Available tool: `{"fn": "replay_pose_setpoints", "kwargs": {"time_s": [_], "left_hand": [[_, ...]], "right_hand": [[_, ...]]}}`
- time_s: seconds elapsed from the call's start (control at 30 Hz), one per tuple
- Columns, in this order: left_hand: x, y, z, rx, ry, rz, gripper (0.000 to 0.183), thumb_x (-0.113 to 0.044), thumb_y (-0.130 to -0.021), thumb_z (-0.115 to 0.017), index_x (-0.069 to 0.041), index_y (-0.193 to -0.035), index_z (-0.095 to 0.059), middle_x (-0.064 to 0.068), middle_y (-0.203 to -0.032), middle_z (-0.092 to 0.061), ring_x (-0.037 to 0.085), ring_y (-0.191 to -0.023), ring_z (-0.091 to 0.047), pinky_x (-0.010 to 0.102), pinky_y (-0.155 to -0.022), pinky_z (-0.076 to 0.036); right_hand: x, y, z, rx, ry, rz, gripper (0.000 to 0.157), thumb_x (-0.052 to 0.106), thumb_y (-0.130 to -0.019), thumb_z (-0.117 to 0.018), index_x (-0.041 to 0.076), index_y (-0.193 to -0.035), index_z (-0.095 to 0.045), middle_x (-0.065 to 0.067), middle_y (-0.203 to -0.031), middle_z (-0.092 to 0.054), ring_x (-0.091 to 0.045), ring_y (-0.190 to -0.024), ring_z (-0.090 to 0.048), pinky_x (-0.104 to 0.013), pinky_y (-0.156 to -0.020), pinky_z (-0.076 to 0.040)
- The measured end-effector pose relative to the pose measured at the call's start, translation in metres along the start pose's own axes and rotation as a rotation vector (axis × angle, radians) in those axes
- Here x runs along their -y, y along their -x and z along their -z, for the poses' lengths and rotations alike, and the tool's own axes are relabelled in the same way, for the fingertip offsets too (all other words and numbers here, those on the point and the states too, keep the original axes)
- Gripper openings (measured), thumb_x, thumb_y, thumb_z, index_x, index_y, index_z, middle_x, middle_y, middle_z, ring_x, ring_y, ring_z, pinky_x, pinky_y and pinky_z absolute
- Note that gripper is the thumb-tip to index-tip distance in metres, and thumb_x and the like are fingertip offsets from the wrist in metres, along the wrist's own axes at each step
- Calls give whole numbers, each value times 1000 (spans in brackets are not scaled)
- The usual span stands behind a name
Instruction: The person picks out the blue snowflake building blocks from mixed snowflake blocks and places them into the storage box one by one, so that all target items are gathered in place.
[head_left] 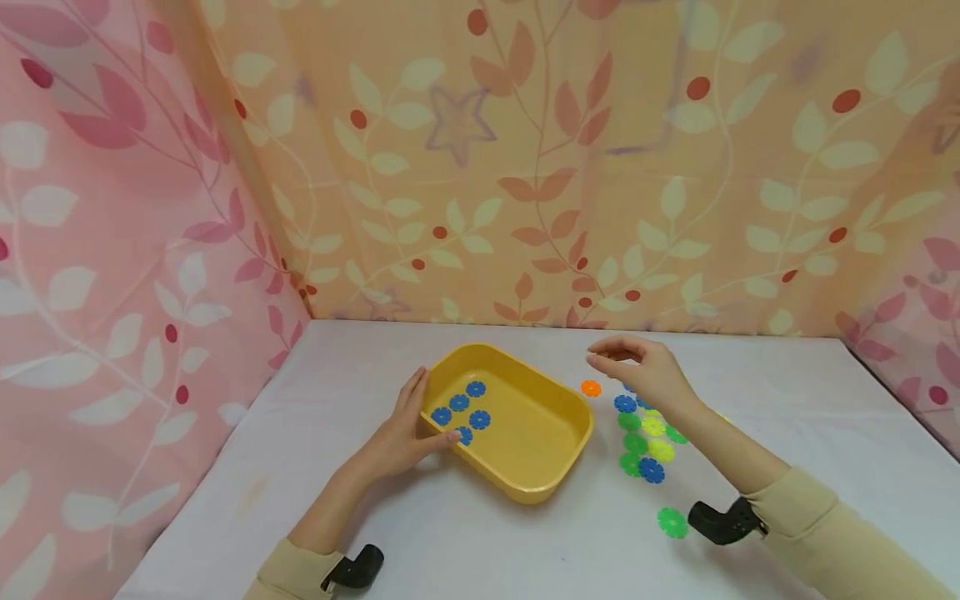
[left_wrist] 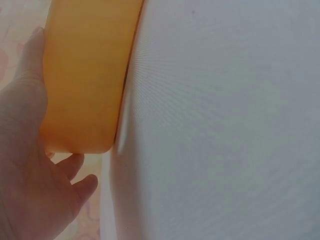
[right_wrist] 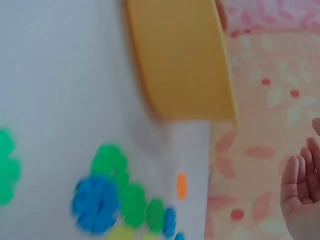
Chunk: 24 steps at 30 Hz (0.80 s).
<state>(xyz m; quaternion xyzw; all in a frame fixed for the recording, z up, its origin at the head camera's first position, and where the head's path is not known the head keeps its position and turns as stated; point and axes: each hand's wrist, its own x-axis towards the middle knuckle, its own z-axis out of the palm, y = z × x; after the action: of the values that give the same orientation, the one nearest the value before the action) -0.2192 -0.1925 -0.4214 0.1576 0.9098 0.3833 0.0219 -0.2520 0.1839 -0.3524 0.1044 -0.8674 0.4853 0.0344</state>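
Note:
My left hand (head_left: pixel 401 433) grips the left end of a yellow plastic tub (head_left: pixel 521 493), thumb over the near rim and fingers along the outside. The left wrist view shows the tub's side wall (left_wrist: pixel 90 80) against this hand (left_wrist: pixel 40 190). Inside the tub, several blue notched discs (head_left: pixel 480 419) lie flat at the left end. My right hand (head_left: pixel 656 375) is raised just right of the tub, fingers loosely bent, with nothing visible between them. An orange disc (head_left: pixel 591 388) lies below its fingertips. The right wrist view has this hand (right_wrist: pixel 302 190) at its right edge.
Blue (head_left: pixel 652 471), green (head_left: pixel 635 443) and yellow (head_left: pixel 662 451) discs lie clustered on the white tabletop (head_left: pixel 480 550), partly hidden by my right forearm. A lone green disc (head_left: pixel 672 522) is closer to me. Patterned cloth (head_left: pixel 525 167) rises behind the table and along both sides.

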Motion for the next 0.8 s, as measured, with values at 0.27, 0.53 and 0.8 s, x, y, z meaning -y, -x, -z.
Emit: {"fn": "replay_pose_setpoints", "kwargs": {"time_s": [0.27, 0.53, 0.8], "left_hand": [[-1, 0, 0, -2, 7, -7, 115, -60, -80, -71, -12, -158, 0, -1, -163, 6, 29, -148, -9, 56, -113, -19], [1, 0, 0, -5, 3, 2, 115, -59, -81, -71, -11, -158, 0, 2, -163, 5, 30, -147, -9, 57, -113, -19], [-1, 0, 0, 4, 7, -2, 115, -60, -81, -70, -13, -158, 0, -5, -162, 8, 28, -148, -7, 56, -114, -18]], "right_hand": [[-48, 22, 33, -57, 147, -50, 46, 51, -90, -65, 13, -116, -68, -6, -108, -67, -23, -102, -57, -24, -76, -51], [-83, 25, 43, -39, 276, -104, 42, 40, -90, -70, 6, -115, -68, -11, -107, -66, -28, -98, -57, -31, -74, -47], [-106, 23, 46, -17, 356, -86, 34, 32, -86, -76, 3, -104, -70, -3, -87, -67, -20, -79, -57, -28, -66, -47]]}}
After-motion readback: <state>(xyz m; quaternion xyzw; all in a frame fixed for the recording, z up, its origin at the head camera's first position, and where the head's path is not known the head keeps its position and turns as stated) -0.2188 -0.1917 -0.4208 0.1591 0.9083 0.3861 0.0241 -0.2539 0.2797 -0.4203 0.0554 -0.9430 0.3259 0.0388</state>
